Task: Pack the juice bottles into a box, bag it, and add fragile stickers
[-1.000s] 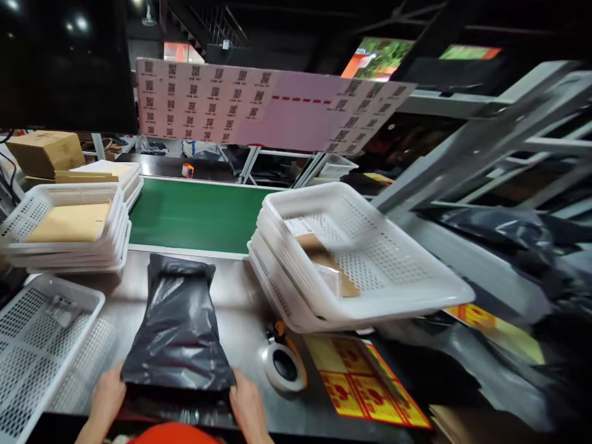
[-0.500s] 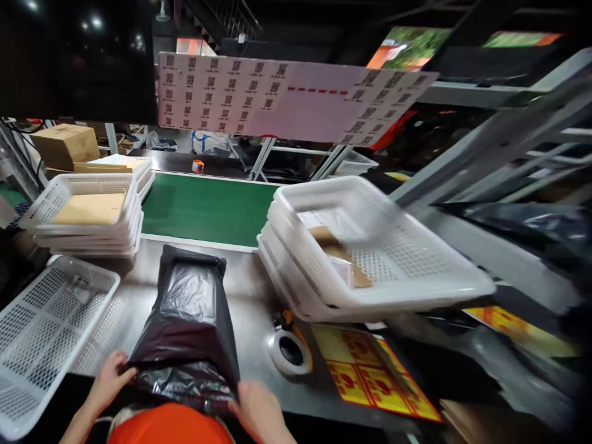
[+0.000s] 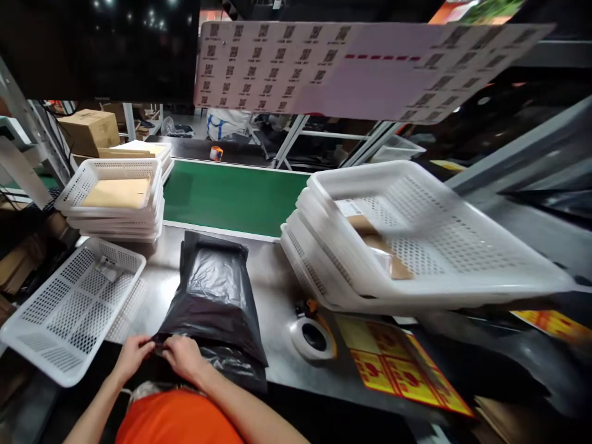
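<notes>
A black plastic mailer bag (image 3: pixel 215 283) lies on the metal table with a bulky content inside, its flap end toward me. My left hand (image 3: pixel 134 356) pinches the near left corner of the bag. Close beside it, my right hand (image 3: pixel 184 356) has its fingers closed on the same edge, a few centimetres to the right. The bag's near right corner is free of both hands. Right of the bag, a roll of tape (image 3: pixel 312 338) in a dispenser rests on the table.
An open white basket (image 3: pixel 74 308) with a small packet stands at the left. Behind it are stacked baskets (image 3: pixel 111 213) holding a tan envelope. More stacked baskets (image 3: pixel 324 271) stand at the right, above yellow-red printed sheets (image 3: pixel 402 370). A green conveyor belt (image 3: pixel 235 194) runs behind the table.
My right hand has let go of the bag's right corner and moved left, next to my left hand. The view has shifted, so everything sits differently in frame.
</notes>
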The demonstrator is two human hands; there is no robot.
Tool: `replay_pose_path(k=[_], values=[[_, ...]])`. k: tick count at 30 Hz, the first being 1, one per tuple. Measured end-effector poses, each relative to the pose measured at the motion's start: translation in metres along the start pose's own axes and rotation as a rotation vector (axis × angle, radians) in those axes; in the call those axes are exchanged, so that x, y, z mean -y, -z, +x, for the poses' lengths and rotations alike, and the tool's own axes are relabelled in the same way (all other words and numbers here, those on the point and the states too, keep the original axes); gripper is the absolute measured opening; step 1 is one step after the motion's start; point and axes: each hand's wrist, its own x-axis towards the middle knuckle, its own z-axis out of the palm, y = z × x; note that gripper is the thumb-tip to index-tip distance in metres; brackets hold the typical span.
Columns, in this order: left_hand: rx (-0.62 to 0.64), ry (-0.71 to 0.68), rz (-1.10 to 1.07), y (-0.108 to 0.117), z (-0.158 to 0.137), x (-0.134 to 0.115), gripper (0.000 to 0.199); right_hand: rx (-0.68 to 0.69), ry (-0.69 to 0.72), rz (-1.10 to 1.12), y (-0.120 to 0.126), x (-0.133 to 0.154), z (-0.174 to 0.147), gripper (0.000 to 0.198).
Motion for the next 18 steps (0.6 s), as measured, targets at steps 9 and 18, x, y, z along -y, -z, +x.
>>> replay_pose_path(k=[9,18], values=[[0.163,-0.008,-0.088,-0.003,-0.003,0.013,0.043,-0.148,0.073,0.084,-0.029,0.008,0.021,0.026],[0.242,0.051,-0.083,0.006,0.008,0.024,0.059,-0.112,-0.02,0.162,-0.047,-0.006,-0.018,0.009]])
